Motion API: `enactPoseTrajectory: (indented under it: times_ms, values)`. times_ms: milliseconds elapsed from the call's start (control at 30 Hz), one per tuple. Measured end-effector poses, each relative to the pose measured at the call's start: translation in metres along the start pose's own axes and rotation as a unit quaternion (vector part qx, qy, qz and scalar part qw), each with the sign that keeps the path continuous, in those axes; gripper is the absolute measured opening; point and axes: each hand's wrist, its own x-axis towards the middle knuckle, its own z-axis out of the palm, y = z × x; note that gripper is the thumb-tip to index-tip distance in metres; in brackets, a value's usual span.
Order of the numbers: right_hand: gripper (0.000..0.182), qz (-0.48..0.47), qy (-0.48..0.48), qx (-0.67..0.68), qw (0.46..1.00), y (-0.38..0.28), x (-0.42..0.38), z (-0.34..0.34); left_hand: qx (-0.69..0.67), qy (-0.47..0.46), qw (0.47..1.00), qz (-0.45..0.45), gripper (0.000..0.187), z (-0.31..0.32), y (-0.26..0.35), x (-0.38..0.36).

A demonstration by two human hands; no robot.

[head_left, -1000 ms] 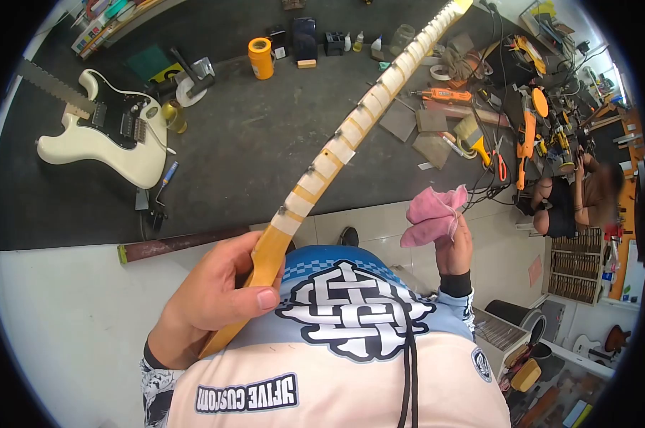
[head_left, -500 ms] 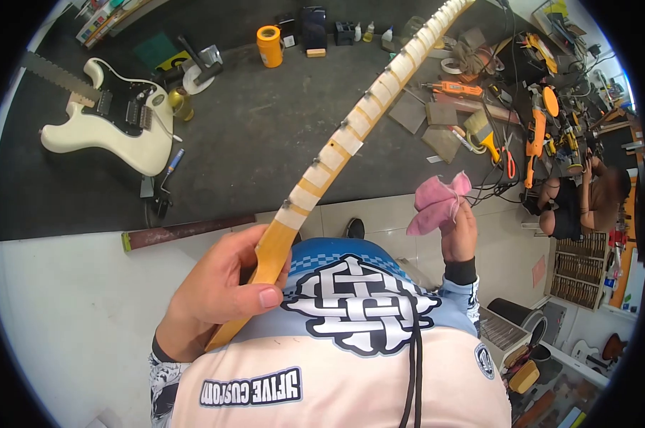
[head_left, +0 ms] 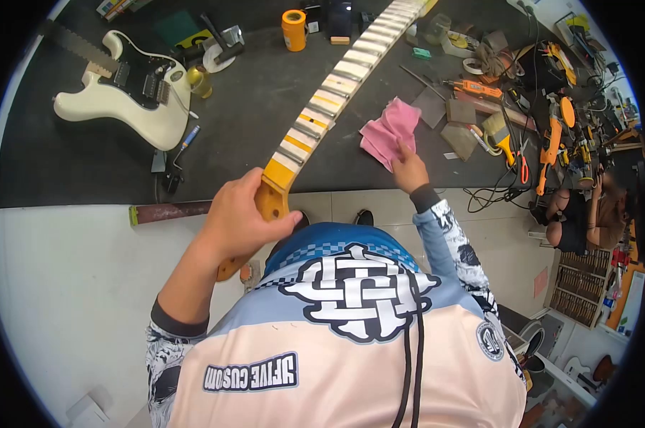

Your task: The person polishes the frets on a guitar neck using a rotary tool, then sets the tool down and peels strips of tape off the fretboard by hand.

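Note:
My left hand (head_left: 237, 217) is wrapped round the headstock end of a guitar neck (head_left: 325, 103). The neck slants up and away to the right above the workbench, its fret side facing me. White strips of masking tape cover the wood between the frets, with yellowish wood showing in gaps. In my right hand (head_left: 410, 171) a pink cloth (head_left: 392, 134) is pinched by one corner and hangs spread out just right of the neck, apart from it. The lower part of the headstock is hidden behind my left hand.
A white electric guitar (head_left: 133, 100) lies on the dark workbench (head_left: 244, 135) at left. An orange canister (head_left: 294, 30) stands at the back. To the right are a brush (head_left: 499, 135), scissors (head_left: 524, 160), an orange power tool (head_left: 551, 153) and cables. A person (head_left: 593, 221) sits far right.
The neck has turned so its fret side faces me and has moved out over the bench. My right hand has swung left and forward with the cloth, which is now spread wider.

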Motion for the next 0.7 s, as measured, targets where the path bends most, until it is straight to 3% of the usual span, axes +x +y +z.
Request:
enactPoseTrajectory:
  times_ms: [167, 267, 467, 600, 700]
  values:
    - [0.044, 0.027, -0.154, 0.076, 0.985, 0.02, -0.05, 0.01, 0.012, -0.033, 0.998, -0.046, 0.051, 0.031, -0.062, 0.012]
    - [0.043, 0.073, -0.18, 0.103, 0.976, 0.029, -0.077, 0.02, 0.019, -0.103, 0.989, -0.102, 0.06, 0.04, -0.089, 0.017]
    - [0.042, 0.122, -0.213, 0.111, 0.963, 0.013, -0.105, 0.039, 0.08, -0.141, 0.98, -0.115, 0.068, 0.037, -0.123, 0.001]
    - [0.04, 0.125, -0.202, 0.129, 0.963, -0.029, -0.109, 0.053, 0.11, -0.16, 0.974, -0.115, 0.072, 0.029, -0.127, 0.006]
    - [0.041, 0.176, -0.22, 0.228, 0.932, -0.065, -0.105, 0.063, 0.116, -0.192, 0.968, -0.117, 0.075, 0.021, -0.124, 0.014]
